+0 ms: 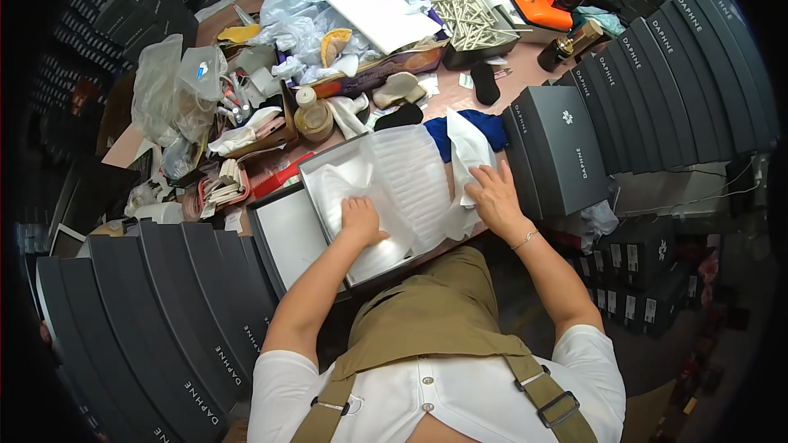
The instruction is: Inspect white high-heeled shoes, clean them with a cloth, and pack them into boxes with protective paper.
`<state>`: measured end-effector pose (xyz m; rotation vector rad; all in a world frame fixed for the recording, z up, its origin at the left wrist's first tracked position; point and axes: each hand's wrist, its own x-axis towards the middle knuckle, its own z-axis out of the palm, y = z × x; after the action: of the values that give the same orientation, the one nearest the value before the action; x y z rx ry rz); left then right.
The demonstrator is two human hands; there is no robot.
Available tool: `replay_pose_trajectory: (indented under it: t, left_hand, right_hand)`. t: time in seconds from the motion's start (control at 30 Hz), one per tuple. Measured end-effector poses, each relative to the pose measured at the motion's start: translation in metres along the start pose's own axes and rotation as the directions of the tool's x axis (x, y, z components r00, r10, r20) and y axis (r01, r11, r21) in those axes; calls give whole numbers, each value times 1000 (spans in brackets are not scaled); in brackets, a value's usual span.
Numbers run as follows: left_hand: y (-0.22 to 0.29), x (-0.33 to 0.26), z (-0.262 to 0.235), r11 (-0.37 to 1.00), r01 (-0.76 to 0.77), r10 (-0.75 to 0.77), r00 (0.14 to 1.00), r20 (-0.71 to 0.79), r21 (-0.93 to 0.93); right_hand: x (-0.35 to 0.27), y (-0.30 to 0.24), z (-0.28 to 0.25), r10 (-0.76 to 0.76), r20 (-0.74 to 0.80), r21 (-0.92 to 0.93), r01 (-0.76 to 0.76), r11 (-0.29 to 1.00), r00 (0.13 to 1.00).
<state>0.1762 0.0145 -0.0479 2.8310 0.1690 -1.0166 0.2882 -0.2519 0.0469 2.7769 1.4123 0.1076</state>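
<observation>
A person in a white short-sleeved top and olive overalls works at the near edge of a cluttered pink tabletop [519, 74], seen from above. An open box [346, 159] with a pale inside sits at that near edge, left of the middle, and the white wrapping [332, 201] lies inside it. The left hand [359, 221] rests on this wrapping, its thumb apart from its bent fingers; whether they grip any of it, I cannot tell. A translucent ribbed sheet [417, 189] spreads from the box over its right side.

The right hand [496, 201] (a thin bracelet circles its wrist) reaches a white paper sheet [469, 146] just right of the ribbed one, near the same edge. Its fingers are slightly apart, the tips at the paper; I cannot tell whether they pinch it. Under the paper's far part shows a blue cloth [490, 128].

A dark-rimmed tray [287, 234] with a white inside lies just left of the open box. Stacked dark grey boxes [566, 135] line the tabletop's right end. Toward the far edge are a heap of crumpled plastic [287, 20], pale sticks [464, 20] in a dark container and an orange device [538, 0].
</observation>
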Motion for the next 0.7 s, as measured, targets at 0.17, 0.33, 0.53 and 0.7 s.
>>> replay_pose_trajectory:
  t: [0.17,0.33,0.53,0.7]
  left_hand:
    - [-5,6,11,992,-116,98,957,-271,-51]
    - [-28,8,24,580,-487,-11,797,-604,-653]
    - [48,-71,-55,-622,-27,191,964,-185,-782]
    - [34,-113,22,-660,-87,138,963,-233,-746]
  right_hand:
    - [6,32,-12,299,-64,308,-267,913,952]
    - [37,53,-47,393,-269,660,-129,740,880]
    - [29,-75,-124,-11,-318,815,279,507,948]
    - [-1,-145,-107,-679,20,988,88,125,734]
